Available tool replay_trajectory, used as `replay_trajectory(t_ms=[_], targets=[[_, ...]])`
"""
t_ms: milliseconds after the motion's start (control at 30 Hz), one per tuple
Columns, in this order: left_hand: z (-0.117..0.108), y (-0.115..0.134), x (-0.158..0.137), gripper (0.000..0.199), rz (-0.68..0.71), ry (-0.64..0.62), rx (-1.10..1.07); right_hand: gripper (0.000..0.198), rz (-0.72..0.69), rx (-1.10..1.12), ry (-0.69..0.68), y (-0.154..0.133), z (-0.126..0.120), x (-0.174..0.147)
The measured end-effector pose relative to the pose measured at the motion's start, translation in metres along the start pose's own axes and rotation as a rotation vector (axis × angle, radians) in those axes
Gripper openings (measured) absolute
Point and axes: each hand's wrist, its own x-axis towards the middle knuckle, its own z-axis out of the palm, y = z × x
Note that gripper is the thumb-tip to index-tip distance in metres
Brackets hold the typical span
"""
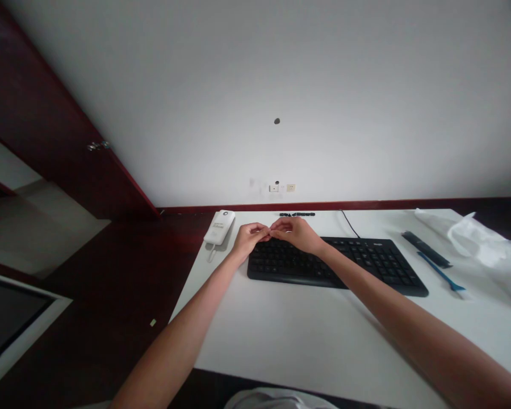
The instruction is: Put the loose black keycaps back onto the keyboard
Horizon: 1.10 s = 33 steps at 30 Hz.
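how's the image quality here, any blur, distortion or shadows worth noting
Head view: dim light, with the wall darkening toward the top; head view: the door leans steeply, probably wide-angle distortion; head view: soft shadow beside the white device, key markings on the keyboard mostly unreadable, white plastic hazy at right, fingertip detail on the hands unclear.

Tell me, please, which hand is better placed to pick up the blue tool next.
Probably the right hand: the blue tool lies right of the keyboard, nearer it than the left hand.
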Motion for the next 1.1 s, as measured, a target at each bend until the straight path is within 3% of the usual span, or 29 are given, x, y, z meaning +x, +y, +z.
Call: replay_trajectory(t_ms=[167,300,500,733,1100], targets=[[-0.001,-0.002,-0.001,0.039,-0.033,-0.041,-0.022,0.020,0.026,-0.054,0.009,0.008,-0.006,0.001],[-0.001,0.000,-0.002,0.036,-0.002,-0.034,0.096,0.015,0.029,-0.133,-0.009,0.009,-0.011,0.001],[-0.002,0.001,-0.001,0.027,0.141,-0.042,0.300,0.017,-0.019,-0.258,-0.058,0.016,-0.014,-0.001],[-0.021,-0.003,0.006,0.015,0.397,0.130,0.711,0.015,-0.055,-0.361,-0.034,0.033,-0.016,-0.001],[-0.017,-0.017,0.008,0.016,0.414,0.068,0.784,0.013,-0.132,-0.488,-0.051,0.030,-0.005,-0.001]])
